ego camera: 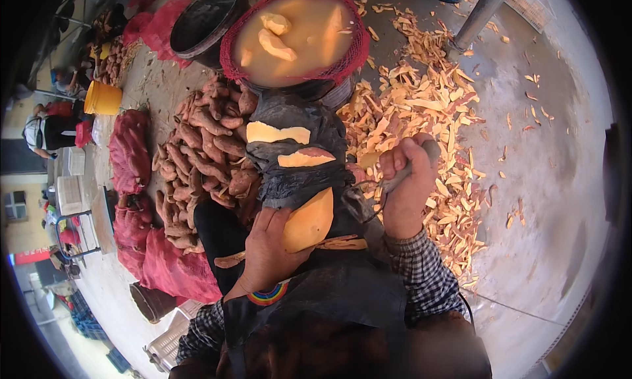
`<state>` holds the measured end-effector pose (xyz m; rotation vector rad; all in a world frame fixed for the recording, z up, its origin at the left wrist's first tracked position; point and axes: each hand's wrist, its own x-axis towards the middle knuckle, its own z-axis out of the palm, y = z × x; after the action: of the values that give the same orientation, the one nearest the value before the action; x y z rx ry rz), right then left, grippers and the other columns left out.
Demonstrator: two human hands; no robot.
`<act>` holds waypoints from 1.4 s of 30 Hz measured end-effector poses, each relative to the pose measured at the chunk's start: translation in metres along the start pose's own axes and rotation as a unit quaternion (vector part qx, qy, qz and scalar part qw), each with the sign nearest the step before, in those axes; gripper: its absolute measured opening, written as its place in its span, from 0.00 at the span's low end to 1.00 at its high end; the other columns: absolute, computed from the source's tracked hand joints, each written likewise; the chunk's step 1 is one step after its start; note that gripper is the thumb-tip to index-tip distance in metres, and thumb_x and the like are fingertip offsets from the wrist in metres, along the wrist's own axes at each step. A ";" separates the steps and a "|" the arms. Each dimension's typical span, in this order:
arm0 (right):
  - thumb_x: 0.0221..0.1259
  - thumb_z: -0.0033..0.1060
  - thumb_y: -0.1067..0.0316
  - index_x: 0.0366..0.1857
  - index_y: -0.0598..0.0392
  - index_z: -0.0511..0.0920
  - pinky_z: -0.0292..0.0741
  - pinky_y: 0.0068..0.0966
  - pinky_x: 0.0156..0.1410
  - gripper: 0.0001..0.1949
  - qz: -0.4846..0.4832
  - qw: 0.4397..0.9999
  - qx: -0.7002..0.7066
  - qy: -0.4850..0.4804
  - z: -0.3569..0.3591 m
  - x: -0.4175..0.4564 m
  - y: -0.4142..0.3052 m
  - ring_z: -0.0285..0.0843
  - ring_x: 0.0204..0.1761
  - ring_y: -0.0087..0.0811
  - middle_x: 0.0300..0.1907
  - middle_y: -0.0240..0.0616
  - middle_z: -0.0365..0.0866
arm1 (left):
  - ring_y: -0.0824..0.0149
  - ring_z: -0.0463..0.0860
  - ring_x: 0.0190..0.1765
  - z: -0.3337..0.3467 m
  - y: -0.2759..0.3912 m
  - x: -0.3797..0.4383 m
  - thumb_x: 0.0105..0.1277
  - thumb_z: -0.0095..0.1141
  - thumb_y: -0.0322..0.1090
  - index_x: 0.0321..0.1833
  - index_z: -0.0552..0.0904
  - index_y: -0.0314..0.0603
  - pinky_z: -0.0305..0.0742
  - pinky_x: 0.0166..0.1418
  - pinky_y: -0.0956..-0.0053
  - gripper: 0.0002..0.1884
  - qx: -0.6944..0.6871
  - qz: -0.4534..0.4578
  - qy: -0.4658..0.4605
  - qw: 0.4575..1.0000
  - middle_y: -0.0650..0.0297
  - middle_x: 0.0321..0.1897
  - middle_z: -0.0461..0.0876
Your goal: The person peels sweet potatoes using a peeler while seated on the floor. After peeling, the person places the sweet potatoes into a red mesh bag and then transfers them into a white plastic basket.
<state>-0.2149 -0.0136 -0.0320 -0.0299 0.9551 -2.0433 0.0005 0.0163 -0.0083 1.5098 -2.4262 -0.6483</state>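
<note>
My left hand grips a peeled orange sweet potato against my lap. A little to the right, apart from it, my right hand is closed around the handle of a peeling tool with a looped metal head. Its exact blade shape is blurred. On the dark plastic covering over my legs lie a thick pale peel strip and another strip with red skin. More peelings rest below the held sweet potato.
Unpeeled sweet potatoes are heaped at left, beside red mesh sacks. Ahead, a tub lined with red netting holds cloudy water and peeled pieces, next to a black bucket. Peelings cover the floor at right, near a metal post.
</note>
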 end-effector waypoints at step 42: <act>0.55 0.50 0.66 0.28 0.59 0.66 0.67 0.21 0.27 0.08 -0.283 0.767 -0.566 -0.108 0.014 0.037 0.090 0.65 0.15 0.24 0.14 0.35 0.66 | 0.65 0.76 0.44 0.068 -0.253 0.249 0.49 0.57 0.15 0.55 0.72 0.39 0.75 0.48 0.74 0.27 -0.234 -0.163 0.370 0.884 0.61 0.42 0.73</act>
<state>-0.1708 -0.0792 -0.0911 -1.3010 2.0528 -1.5417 0.0625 -0.2833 -0.2000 1.5692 -1.3509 -0.5244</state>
